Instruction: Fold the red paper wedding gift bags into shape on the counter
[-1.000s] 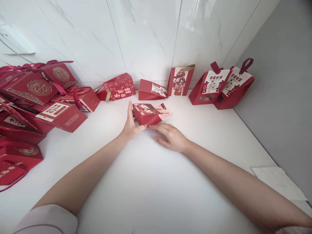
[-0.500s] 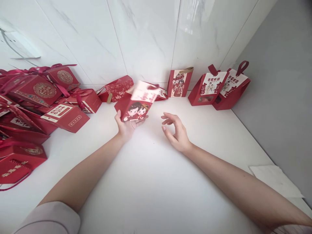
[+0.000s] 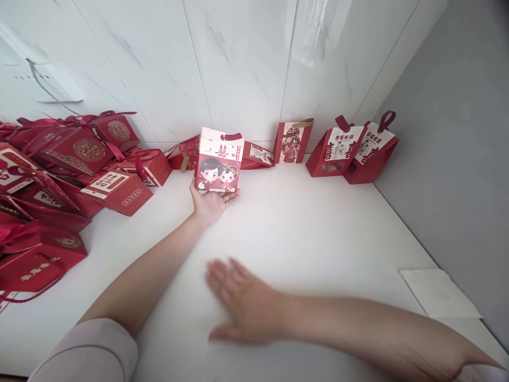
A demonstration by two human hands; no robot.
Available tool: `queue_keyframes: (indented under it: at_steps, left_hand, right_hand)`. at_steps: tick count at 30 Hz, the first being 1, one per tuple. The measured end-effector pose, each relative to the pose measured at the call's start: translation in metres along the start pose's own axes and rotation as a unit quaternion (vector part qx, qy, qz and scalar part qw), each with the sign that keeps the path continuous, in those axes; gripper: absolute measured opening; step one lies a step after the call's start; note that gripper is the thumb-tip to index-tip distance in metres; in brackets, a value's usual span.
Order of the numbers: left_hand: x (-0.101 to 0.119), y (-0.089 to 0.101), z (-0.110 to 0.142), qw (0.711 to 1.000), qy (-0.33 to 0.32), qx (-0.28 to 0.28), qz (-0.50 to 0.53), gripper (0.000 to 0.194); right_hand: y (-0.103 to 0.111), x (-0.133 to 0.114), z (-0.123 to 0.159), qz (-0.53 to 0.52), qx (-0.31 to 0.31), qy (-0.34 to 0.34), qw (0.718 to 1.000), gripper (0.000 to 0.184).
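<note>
My left hand (image 3: 210, 208), palm up, holds a red and pale pink gift box (image 3: 220, 170) with two cartoon figures on its front. The box stands nearly upright, its lower edge on my palm and fingers, with a dark red loop at its top. Over the near part of the white table is my right hand (image 3: 246, 307), blurred, fingers stretched out and thumb apart, holding nothing. Behind the held box lie a red box with a gold tab (image 3: 185, 156) and another red box (image 3: 260, 155), both partly hidden.
Many red gift boxes with ribbons (image 3: 85, 148) are piled at the left. A red box with a gold top (image 3: 293, 142) and two red boxes with loop handles (image 3: 338, 148) stand by the tiled wall. A white tissue (image 3: 439, 292) lies at the right on the table (image 3: 318, 233).
The gift box in my left hand has swung from tilted to nearly upright, its front facing me. My right hand has moved nearer and to the left, turning flat with fingers spread.
</note>
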State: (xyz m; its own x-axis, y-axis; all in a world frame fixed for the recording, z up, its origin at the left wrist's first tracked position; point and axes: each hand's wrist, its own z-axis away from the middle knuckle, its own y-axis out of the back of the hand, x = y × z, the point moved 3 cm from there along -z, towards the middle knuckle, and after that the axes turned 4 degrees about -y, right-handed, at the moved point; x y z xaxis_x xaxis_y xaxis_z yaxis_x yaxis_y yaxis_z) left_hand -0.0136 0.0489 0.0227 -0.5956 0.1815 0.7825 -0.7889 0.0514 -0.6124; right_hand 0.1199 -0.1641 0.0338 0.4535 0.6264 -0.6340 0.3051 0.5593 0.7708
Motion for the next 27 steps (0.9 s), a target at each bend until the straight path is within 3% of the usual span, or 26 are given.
queue_keyframes:
  at_steps: [3,5,8,9,10,12,14,16,19,21,27]
  left_hand:
    - [0.001,-0.003,0.003,1.0,0.008,-0.017,-0.021,0.091]
    - [0.002,-0.005,0.005,0.999,0.007,-0.02,-0.031,0.091]
    - [0.002,-0.007,0.008,0.999,-0.008,-0.022,-0.045,0.093]
    - [0.002,-0.008,0.009,0.998,-0.017,-0.026,-0.049,0.093]
    - [0.002,-0.008,0.01,0.998,-0.025,-0.032,-0.054,0.092]
    - [0.0,-0.01,0.013,0.996,-0.02,-0.06,-0.071,0.091]
    - [-0.006,-0.013,0.017,0.99,0.011,-0.106,-0.094,0.085]
    - [-0.013,-0.015,0.021,0.979,0.041,-0.156,-0.128,0.075]
    - [-0.023,-0.015,0.025,0.955,0.054,-0.2,-0.211,0.06]
    - [-0.025,-0.013,0.025,0.945,0.052,-0.195,-0.259,0.056]
    - [-0.021,-0.009,0.02,0.92,0.039,-0.114,-0.374,0.056]
  right_hand:
    - [-0.014,-0.041,0.003,-0.075,-0.08,0.198,0.974,0.076]
    - [-0.01,-0.045,0.001,-0.131,-0.071,0.253,0.956,0.062]
    - [0.012,-0.019,-0.005,-0.177,0.094,0.21,0.957,0.05]
    - [0.022,-0.004,-0.006,-0.201,0.157,0.161,0.953,0.051]
    - [0.032,0.014,-0.006,-0.238,0.23,0.099,0.938,0.056]
    - [0.051,0.051,-0.002,-0.311,0.362,-0.043,0.878,0.064]
    - [0.064,0.081,0.003,-0.355,0.416,-0.127,0.827,0.081]
    - [0.073,0.101,0.006,-0.37,0.434,-0.139,0.81,0.088]
    - [0.076,0.116,0.005,-0.4,0.404,-0.088,0.818,0.069]
    - [0.072,0.122,0.004,-0.412,0.378,-0.076,0.826,0.062]
    - [0.069,0.131,0.007,-0.42,0.362,-0.105,0.826,0.068]
